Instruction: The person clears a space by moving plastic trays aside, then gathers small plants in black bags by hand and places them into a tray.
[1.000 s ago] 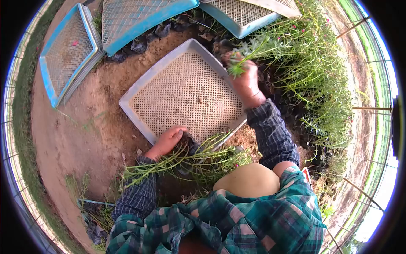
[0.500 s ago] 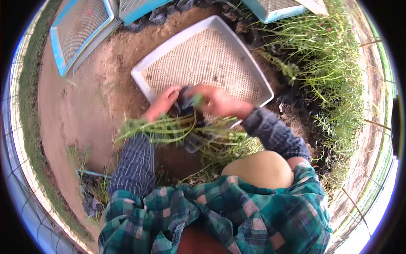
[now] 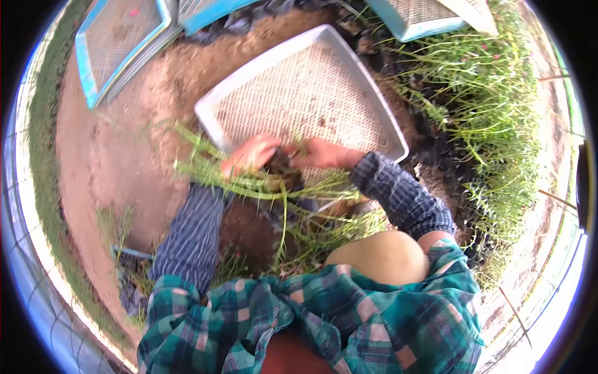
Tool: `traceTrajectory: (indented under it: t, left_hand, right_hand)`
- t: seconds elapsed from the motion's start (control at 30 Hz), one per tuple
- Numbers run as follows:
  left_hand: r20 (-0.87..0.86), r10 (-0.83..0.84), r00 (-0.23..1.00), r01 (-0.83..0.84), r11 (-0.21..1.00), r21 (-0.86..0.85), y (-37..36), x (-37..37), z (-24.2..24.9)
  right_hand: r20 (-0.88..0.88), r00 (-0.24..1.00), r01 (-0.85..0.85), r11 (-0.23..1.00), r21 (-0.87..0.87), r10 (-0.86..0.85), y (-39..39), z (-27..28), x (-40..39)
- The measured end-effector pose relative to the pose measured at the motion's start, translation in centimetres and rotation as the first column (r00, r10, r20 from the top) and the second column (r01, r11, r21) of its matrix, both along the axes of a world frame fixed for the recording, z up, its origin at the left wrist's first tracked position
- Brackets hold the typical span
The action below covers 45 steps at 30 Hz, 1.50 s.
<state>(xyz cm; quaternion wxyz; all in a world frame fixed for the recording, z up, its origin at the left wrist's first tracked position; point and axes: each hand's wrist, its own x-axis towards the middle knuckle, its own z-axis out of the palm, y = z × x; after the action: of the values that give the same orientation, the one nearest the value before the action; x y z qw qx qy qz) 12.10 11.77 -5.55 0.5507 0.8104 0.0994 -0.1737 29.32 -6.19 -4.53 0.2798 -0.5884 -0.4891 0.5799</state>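
Clasping a dark nursery bag (image 3: 280, 163) amid long green stems (image 3: 215, 174), the left hand (image 3: 252, 156) works close beside the right hand (image 3: 319, 154), whose grip is blurred, at a pale mesh-bottomed tray (image 3: 305, 81).

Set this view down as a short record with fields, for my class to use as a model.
Left hand: at a dark clump, by long green stems
Right hand: at the clump's other side
Grip: too blurred to tell
Nearest tray: pale rim, mesh base, on soil
Other trays: blue-edged, near the picture's top
Right side: dense green plants, some pink flowers
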Motion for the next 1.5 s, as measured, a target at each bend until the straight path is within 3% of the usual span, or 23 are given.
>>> traceTrajectory:
  t: [0.03, 0.1, 0.17, 0.23, 0.3, 0.37, 0.43, 0.47, 0.5, 0.6, 0.77, 0.93, 1.0, 1.03, 1.1, 1.13, 1.17, 1.2, 1.27, 1.3, 1.33, 1.43, 1.5]
  left_hand:
    - [0.023, -0.133, 0.991, 0.122, 0.957, 0.264, -0.9, -0.3, 1.6]
    - [0.092, -0.073, 0.993, 0.042, 0.954, 0.297, -1.9, -0.6, 1.7]
    - [0.128, 0.052, 0.99, -0.077, 0.977, 0.199, -2.1, -1.1, 1.2]
    - [0.234, 0.104, 0.967, -0.146, 0.975, 0.169, -2.3, -1.4, 1.1]
    - [0.221, 0.141, 0.965, -0.17, 0.978, 0.121, -2.1, -1.5, 1.6]
    - [0.123, 0.243, 0.962, -0.25, 0.967, 0.041, -2.2, -1.5, 2.0]
    - [-0.17, 0.519, 0.838, -0.544, 0.761, -0.354, -1.2, -2.8, 1.2]
    - [-0.118, 0.543, 0.831, -0.551, 0.777, -0.303, -0.5, -3.6, 1.2]
    - [-0.055, 0.558, 0.828, -0.553, 0.795, -0.247, 0.4, -3.8, 1.4]
    - [-0.328, 0.673, 0.663, -0.747, 0.562, -0.357, 1.1, -4.3, 3.4]
    - [-0.357, 0.649, 0.671, -0.73, 0.498, -0.467, 1.5, -4.6, 2.8]
    - [-0.399, 0.617, 0.678, -0.723, 0.46, -0.516, 1.7, -4.4, 2.0]
    - [-0.386, 0.591, 0.708, -0.692, 0.475, -0.543, 2.2, -4.5, 2.4]
    - [-0.374, 0.565, 0.736, -0.661, 0.48, -0.577, 2.5, -4.3, 2.6]
    - [-0.31, 0.624, 0.717, -0.679, 0.528, -0.51, 3.0, -3.5, 3.0]
    - [-0.253, 0.683, 0.685, -0.71, 0.55, -0.44, 3.4, -2.9, 3.6]
    - [-0.167, 0.707, 0.687, -0.691, 0.564, -0.453, 4.2, -2.2, 3.7]
    - [-0.136, 0.754, 0.642, -0.726, 0.542, -0.423, 4.8, -1.6, 3.8]
    - [-0.097, 0.758, 0.645, -0.718, 0.557, -0.417, 5.2, 0.6, 3.9]
    - [-0.076, 0.792, 0.605, -0.754, 0.54, -0.374, 5.6, 0.9, 4.3]
    - [-0.074, 0.681, 0.729, -0.652, 0.657, -0.377, 6.7, 1.1, 2.7]
    - [-0.284, 0.564, 0.775, -0.614, 0.779, -0.126, 4.2, 2.5, 2.6]
    - [-0.219, 0.421, 0.88, -0.439, 0.897, -0.042, 2.7, 2.9, 3.5]
  right_hand:
    - [0.08, 0.994, -0.08, 0.997, 0.02, 0.078, -0.3, 1.9, 0.3]
    - [0.032, 0.999, 0.01, 0.995, 0.099, -0.013, -0.6, 1.5, 2.0]
    - [0.056, 0.914, 0.396, 0.914, 0.092, -0.402, 0.0, 0.7, 5.6]
    - [0.248, 0.62, 0.677, 0.668, 0.31, -0.744, 0.8, 0.4, 10.2]
    - [0.462, 0.295, 0.513, 0.547, 0.662, -0.836, 2.7, -0.4, 15.1]
    - [0.616, 0.179, 0.448, 0.621, 0.643, -0.767, 4.9, 0.8, 17.9]
    - [0.766, 0.246, 0.44, 0.773, 0.458, -0.594, 7.4, -2.6, 22.3]
    - [0.803, 0.313, 0.457, 0.822, 0.341, -0.507, 8.1, -3.3, 23.0]
    - [0.9, 0.22, 0.308, 0.902, 0.301, -0.376, 8.7, -6.5, 24.9]
    - [0.946, 0.179, 0.339, 0.92, 0.197, -0.269, 9.7, -4.3, 23.7]
    - [0.891, 0.241, 0.349, 0.891, 0.291, -0.385, 7.8, -4.8, 24.1]
    - [0.594, 0.254, 0.454, 0.636, 0.624, -0.763, 3.1, -1.0, 21.8]
    - [0.445, 0.378, 0.41, 0.578, 0.706, -0.812, 2.7, 0.7, 20.6]
    - [0.614, 0.284, 0.239, 0.674, 0.699, -0.737, 3.0, 2.4, 19.3]
    - [0.785, 0.357, 0.108, 0.857, 0.504, -0.506, 3.6, 4.7, 16.6]
    - [0.656, 0.539, 0.063, 0.802, 0.594, -0.528, 3.5, 5.2, 14.6]
    - [0.718, 0.536, -0.164, 0.779, 0.605, -0.444, 4.6, 4.7, 13.3]
    - [0.59, 0.71, -0.146, 0.739, 0.658, -0.385, 5.1, 4.2, 11.0]
    - [0.729, 0.626, -0.373, 0.715, 0.591, -0.277, 7.0, 3.2, 5.0]
    - [0.848, 0.435, -0.556, 0.651, 0.517, -0.302, 7.1, 3.4, 1.8]
    - [0.78, 0.585, -0.553, 0.594, 0.585, -0.223, 7.0, 2.7, -0.4]
    - [0.504, 0.86, -0.419, 0.448, 0.79, -0.084, 5.6, 2.1, -2.0]
    - [0.28, 0.941, -0.1, 0.635, 0.766, -0.189, 3.5, 2.7, -0.9]
